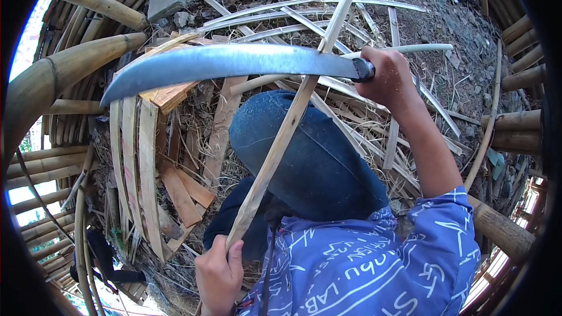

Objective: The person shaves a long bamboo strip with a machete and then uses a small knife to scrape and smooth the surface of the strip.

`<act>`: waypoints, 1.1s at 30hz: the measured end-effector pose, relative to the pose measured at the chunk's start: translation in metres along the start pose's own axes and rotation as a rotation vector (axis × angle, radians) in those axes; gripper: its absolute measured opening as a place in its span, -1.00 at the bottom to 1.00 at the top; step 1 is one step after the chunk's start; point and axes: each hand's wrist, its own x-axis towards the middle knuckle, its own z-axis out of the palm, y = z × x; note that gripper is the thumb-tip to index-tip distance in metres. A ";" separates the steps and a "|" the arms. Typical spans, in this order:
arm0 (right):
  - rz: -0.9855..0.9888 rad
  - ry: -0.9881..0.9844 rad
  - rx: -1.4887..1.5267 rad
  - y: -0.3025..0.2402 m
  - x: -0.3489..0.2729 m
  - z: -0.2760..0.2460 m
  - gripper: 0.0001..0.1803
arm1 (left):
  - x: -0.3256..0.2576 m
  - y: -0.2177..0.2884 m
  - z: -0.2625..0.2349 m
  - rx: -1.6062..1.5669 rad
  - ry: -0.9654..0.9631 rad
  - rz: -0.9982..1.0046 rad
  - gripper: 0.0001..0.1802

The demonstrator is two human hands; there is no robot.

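Observation:
My right hand [383,79] grips the dark handle of a machete [234,61], whose long curved blade reaches out to the left. The blade crosses over a long bamboo strip [281,134]; whether it touches the strip I cannot tell. My left hand [219,272] is closed round the lower end of that strip, thumb along it. From there the strip slants up and away over my bent knee [293,152] in dark trousers. Its far end lies past the blade.
Split bamboo strips [310,11] and curly shavings lie scattered on the ground ahead. To the left are wooden boards [147,169] and a grey block [167,1]. Thick bamboo poles [52,76] stand at the left; another pole [500,228] lies at the right.

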 end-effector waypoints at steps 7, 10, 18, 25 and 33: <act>0.020 0.068 -0.030 0.025 0.011 0.005 -0.85 | -0.003 0.005 -0.002 -0.013 -0.026 -0.044 -0.75; 0.001 0.135 -0.024 0.036 0.018 0.009 -0.88 | -0.006 0.012 -0.002 0.172 -0.045 -0.153 -0.69; 0.024 0.157 -0.093 0.053 0.030 0.013 -0.85 | -0.017 0.007 -0.014 -0.039 -0.093 -0.156 -0.75; 0.027 0.176 -0.077 0.064 0.031 0.018 -0.85 | -0.036 -0.017 -0.009 0.421 -0.110 -0.230 -0.61; 0.106 0.192 -0.146 0.097 0.048 0.024 -0.89 | -0.040 -0.009 -0.025 -0.052 -0.131 -0.170 -0.84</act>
